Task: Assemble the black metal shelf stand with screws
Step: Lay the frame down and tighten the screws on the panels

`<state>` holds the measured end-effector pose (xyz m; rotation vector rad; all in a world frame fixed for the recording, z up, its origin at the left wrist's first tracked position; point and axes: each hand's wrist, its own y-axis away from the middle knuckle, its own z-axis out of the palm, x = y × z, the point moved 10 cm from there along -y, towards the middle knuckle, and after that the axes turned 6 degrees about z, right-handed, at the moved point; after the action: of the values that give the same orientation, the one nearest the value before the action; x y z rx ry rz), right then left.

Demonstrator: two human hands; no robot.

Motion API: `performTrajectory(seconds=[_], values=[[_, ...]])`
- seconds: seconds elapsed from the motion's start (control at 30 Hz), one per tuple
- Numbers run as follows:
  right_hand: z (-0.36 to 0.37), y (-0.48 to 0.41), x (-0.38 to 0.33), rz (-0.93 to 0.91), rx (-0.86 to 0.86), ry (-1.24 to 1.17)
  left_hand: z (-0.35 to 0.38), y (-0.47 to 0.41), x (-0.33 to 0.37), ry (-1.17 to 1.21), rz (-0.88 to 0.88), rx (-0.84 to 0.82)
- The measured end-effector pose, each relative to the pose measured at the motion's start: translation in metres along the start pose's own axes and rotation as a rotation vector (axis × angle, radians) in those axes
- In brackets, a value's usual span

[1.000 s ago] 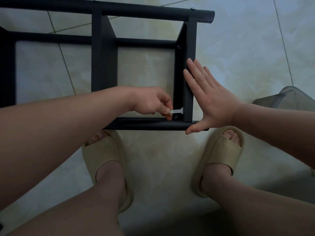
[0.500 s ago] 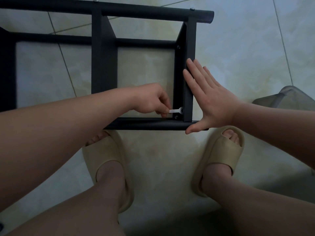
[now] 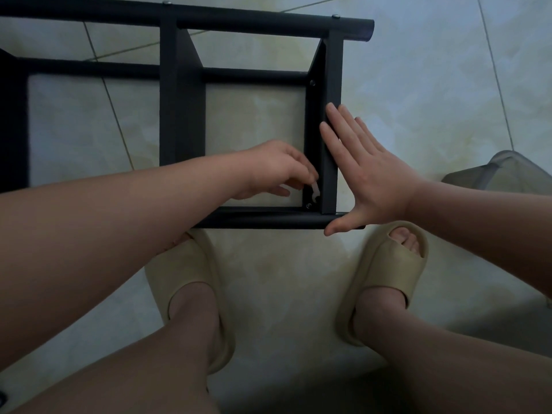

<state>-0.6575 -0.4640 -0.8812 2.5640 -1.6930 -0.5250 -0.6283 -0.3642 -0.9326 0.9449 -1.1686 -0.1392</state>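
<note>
The black metal shelf stand (image 3: 182,115) lies on the tiled floor in front of my feet. Inside its near right corner, my left hand (image 3: 274,171) pinches a small white flat wrench (image 3: 315,192) whose head sits at a screw (image 3: 308,205) in the right upright. My right hand (image 3: 367,171) lies flat with straight fingers against the outer side of that upright (image 3: 331,85), and its thumb touches the end of the near tube. Another screw (image 3: 312,83) shows higher up on the same upright.
Two screw heads (image 3: 336,16) top the far tube. My feet in beige slippers (image 3: 388,276) stand just below the frame on pale floor tiles. A grey translucent thing (image 3: 507,171) sits at the right edge.
The wrench has swung from pointing left to pointing up and away as my left hand turned it. My right hand has stayed flat against the upright.
</note>
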Motion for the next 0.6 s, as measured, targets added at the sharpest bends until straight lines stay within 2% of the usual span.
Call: performTrajectory(seconds=[0.1,0.43,0.6], values=[[0.0,0.0,0.0,-0.004,0.005,-0.003,0.007,0.001,-0.01,0.203,-0.092,0.008],[0.0,0.0,0.0,-0.003,0.006,-0.013,-0.008,-0.004,-0.009,0.188,-0.101,0.187],[0.0,0.0,0.0,-0.001,0.002,-0.009,-0.008,-0.005,-0.007,0.242,-0.112,0.202]])
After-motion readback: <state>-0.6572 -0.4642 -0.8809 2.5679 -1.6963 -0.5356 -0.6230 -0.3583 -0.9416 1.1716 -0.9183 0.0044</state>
